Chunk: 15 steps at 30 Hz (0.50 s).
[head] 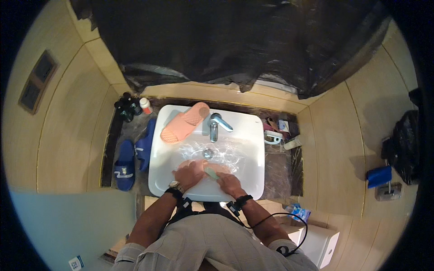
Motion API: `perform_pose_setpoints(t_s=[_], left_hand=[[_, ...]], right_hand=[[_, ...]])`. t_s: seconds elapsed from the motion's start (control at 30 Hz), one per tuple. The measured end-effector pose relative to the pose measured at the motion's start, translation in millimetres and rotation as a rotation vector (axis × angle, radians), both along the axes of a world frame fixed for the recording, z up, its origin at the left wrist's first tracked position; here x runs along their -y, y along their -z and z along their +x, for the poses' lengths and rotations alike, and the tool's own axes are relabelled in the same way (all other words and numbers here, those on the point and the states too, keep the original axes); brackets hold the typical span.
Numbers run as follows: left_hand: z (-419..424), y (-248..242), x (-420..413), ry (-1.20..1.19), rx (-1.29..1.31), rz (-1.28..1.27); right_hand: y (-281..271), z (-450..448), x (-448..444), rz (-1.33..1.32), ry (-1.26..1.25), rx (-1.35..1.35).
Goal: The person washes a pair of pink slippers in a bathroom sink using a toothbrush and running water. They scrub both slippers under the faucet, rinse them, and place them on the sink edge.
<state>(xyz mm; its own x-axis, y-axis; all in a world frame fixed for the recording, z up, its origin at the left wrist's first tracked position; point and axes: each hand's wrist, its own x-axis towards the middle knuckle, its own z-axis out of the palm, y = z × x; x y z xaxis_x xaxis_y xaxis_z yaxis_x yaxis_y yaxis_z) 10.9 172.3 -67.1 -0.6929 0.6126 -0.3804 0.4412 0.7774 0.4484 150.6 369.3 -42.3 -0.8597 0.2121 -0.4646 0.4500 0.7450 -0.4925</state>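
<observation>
In the white washbasin [159, 183], a wet peach-coloured slide slipper [222, 167] lies low against the front side. My left hand [190, 175] presses on its strap end and holds it; the fingers cover part of it. My right hand [230, 183] grips a small pale green object [211, 173], perhaps a bar of soap or a brush, against the slipper. Shallow rippling water surrounds the drain plug [208, 153]. A matching peach slipper [184, 123] rests on the basin's back left rim, beside the chrome faucet [214, 130].
Blue slide slippers [124, 166] stand on the dark marble counter [276, 172] at left, near dark bottles [126, 110] and a white bottle [145, 105]. On the right lies a white scrub brush [273, 137]. A black cable [307, 233] loops beside my right arm.
</observation>
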Motion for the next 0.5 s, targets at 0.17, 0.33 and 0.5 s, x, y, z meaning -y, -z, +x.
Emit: perform_pose_setpoints(t_s=[0.17,0.33,0.5], left_hand=[[-5,16,3,0.010,0.031,0.011],[-7,10,1,0.090,-0.027,0.089],[-9,-15,2,0.014,0.044,0.054]], right_hand=[[-10,28,-49,0.080,0.053,0.057],[24,24,-2,0.072,0.011,-0.082],[12,27,-27,0.116,0.037,0.085]])
